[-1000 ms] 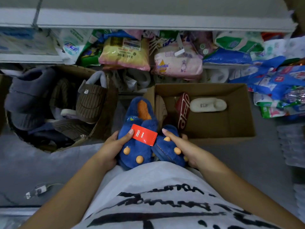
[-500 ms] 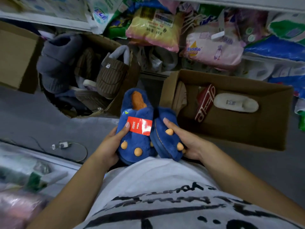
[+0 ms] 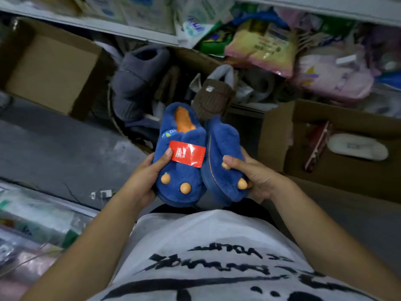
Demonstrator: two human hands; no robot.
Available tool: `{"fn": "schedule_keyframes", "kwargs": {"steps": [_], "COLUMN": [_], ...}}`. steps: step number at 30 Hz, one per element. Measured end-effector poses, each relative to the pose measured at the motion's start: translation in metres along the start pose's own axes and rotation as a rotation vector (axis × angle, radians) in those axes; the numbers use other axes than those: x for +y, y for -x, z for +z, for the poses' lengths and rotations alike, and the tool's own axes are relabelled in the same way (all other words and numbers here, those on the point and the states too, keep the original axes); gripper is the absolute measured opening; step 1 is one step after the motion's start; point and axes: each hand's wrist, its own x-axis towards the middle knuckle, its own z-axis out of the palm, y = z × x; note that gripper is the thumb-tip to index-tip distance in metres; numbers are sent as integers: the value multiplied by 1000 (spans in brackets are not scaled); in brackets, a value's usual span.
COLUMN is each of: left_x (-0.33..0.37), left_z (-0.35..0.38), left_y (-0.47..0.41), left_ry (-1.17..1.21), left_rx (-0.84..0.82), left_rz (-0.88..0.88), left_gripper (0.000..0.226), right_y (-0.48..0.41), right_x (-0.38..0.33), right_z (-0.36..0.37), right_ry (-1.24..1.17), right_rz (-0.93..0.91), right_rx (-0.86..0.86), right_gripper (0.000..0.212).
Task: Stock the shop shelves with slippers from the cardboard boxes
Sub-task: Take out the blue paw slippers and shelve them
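I hold a pair of fluffy blue slippers (image 3: 195, 170) with orange claw knobs and a red tag (image 3: 187, 154) in front of my belly. My left hand (image 3: 145, 174) grips the left slipper, thumb beside the tag. My right hand (image 3: 253, 177) grips the right slipper, which is turned on its side. Behind them an open cardboard box (image 3: 195, 59) holds grey and brown slippers (image 3: 136, 83). Another open cardboard box (image 3: 280, 131) at the right holds a white slipper (image 3: 358, 146) and a red pack.
A closed cardboard box (image 3: 52, 70) stands at the left on the grey floor (image 3: 65, 153). Shelves (image 3: 121, 31) above hold bagged goods. More wrapped goods lie on a low shelf at the bottom left, next to a cable with a plug (image 3: 102, 194).
The view has swung left and the slippers now sit in front of the left box. My right hand has tilted its slipper onto its side; both hands keep their grip.
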Motion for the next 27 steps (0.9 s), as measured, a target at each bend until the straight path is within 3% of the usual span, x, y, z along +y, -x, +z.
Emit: {"fn": "schedule_keyframes", "kwargs": {"steps": [4, 9, 11, 15, 18, 23, 27], "left_x": [30, 46, 50, 64, 82, 112, 136], "left_z": [-77, -142, -153, -161, -173, -215, -258], "left_y": [2, 0, -2, -6, -4, 1, 2], "left_ry": [39, 130, 157, 187, 237, 246, 230], "left_rx": [-26, -117, -159, -153, -100, -66, -102], "left_rz": [57, 73, 62, 116, 163, 237, 229], "left_gripper": [49, 64, 83, 82, 109, 121, 121], "right_y": [-34, -55, -61, -81, -102, -137, -165], "right_x": [-6, -15, -21, -46, -66, -99, -117], "right_z": [80, 139, 147, 158, 169, 203, 246], "right_ry": [28, 90, 123, 185, 228, 315, 326], "right_rz": [-87, -152, -175, -225, -241, -241, -238], "right_rx": [43, 68, 60, 3, -57, -251, -253], "right_gripper": [110, 79, 82, 85, 100, 84, 84]}}
